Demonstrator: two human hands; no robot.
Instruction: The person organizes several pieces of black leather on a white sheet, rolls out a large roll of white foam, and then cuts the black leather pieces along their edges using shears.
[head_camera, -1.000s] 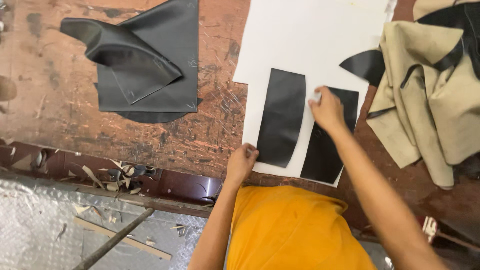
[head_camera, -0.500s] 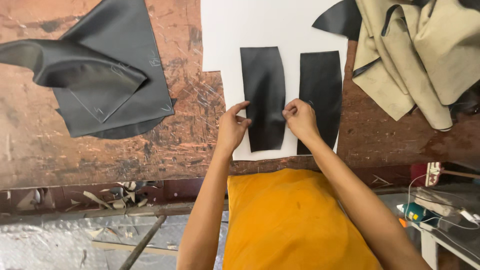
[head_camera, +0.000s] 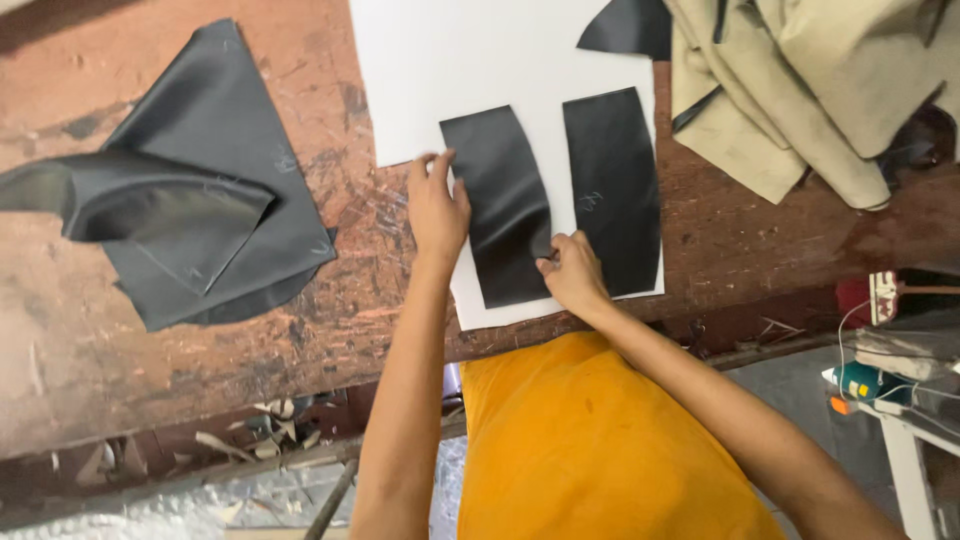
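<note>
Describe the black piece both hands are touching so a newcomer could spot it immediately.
On the worn wooden table lies a white sheet bearing two dark cut pieces. The black piece is the left one, between the left hand and right hand; its neighbour lies untouched.

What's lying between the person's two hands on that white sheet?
In the head view, a black leather panel lies on the white sheet between the left hand at its left edge and the right hand at its lower right edge.

Leather or tailoring workshop. Scarred, stained wooden counter (head_camera: 200, 350) carried cut black leather pieces (head_camera: 505, 205), a white pattern sheet (head_camera: 470, 70), heaped beige material (head_camera: 800, 90). Offcut scraps (head_camera: 240, 440) littered the floor beneath.
</note>
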